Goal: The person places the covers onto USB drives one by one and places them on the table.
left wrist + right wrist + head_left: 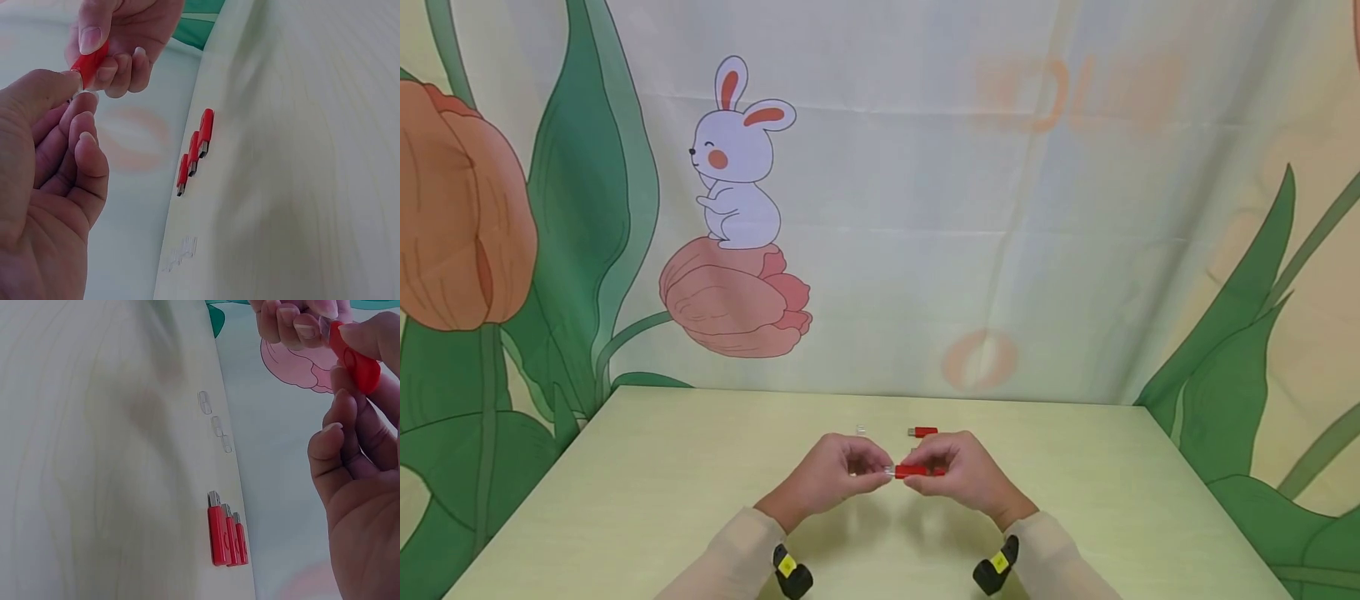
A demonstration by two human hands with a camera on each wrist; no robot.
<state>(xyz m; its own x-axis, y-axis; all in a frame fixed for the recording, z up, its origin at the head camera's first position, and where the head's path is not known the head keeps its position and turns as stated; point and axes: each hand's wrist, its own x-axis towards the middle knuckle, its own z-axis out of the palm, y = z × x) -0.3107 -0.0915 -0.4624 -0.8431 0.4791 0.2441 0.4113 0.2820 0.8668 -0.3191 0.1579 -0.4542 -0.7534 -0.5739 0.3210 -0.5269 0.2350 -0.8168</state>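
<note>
In the head view both hands meet above the table, at the middle. My right hand [966, 475] pinches a red USB flash drive [912, 472] between thumb and fingers, its plug end facing left. At that end my left hand [831, 477] pinches a small clear plastic cap [324, 327], which overlaps the plug in the right wrist view. Fingertips partly hide the joint between cap and drive.
Three more red USB flash drives [217, 537] lie side by side toward the table's far edge. To their left, three clear caps [205, 402] lie in a row on the pale table [700, 483]. A printed curtain [880, 250] hangs behind.
</note>
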